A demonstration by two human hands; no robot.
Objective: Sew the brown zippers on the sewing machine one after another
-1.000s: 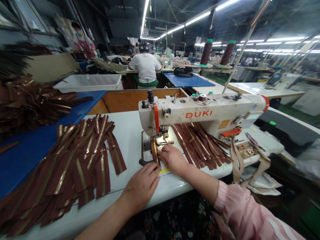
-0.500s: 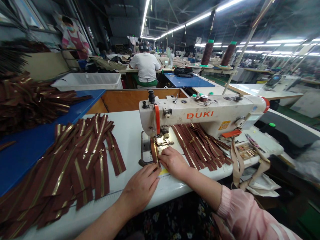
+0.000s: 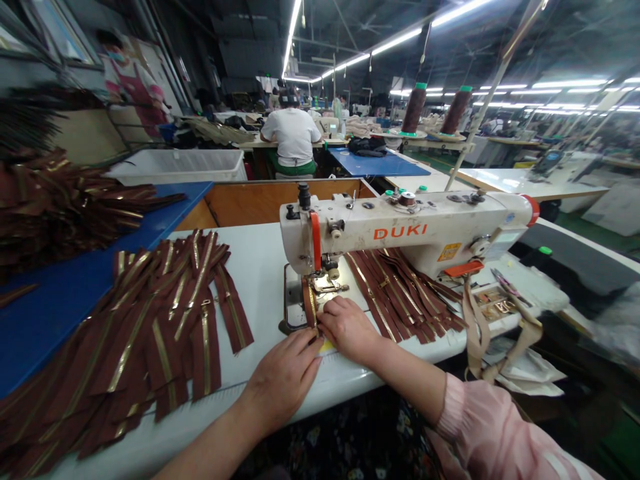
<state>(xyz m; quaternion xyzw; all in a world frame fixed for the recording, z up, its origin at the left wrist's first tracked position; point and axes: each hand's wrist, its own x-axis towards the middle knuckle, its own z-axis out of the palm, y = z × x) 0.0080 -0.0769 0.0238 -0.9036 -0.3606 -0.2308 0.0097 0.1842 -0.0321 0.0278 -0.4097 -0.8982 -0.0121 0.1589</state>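
Both bare hands work on a white sewing table [image 3: 260, 267], near side, at the needle end of a cream-white DUKI industrial sewing mach. [image 3: 400, 230]. Left hand [image 3: 283, 380]: fingers pressed together, lying flat, tips down just beside the near end of a brown zipper strip w/ gold metal teeth [image 3: 310, 303]. Right hand [image 3: 347, 329]: fingers also together, slightly curved, tips against the same strip from the right. Can't tell if either hand pinches it. The strip runs near-to-far on the mach. bed, its far end under the presser foot, between the needle area and the fingertips.

Right of the needle, under the mach. arm: a loose pile of brown zippers [image 3: 400, 297]. Left on the table: a bigger fanned pile of brown gold-toothed zippers [image 3: 135, 327], spilling onto a blue board [image 3: 60, 313]. Far left on the board: a dark heap of more zippers [image 3: 50, 213].

Far right of the mach.: tan webbing straps [image 3: 480, 340] hanging off the table edge, a small tray of metal hardware [image 3: 495, 303], and two tall brown thread cones [image 3: 413, 110] on a stand. Far off, a co-worker in a white shirt [image 3: 293, 137] sits at another table.
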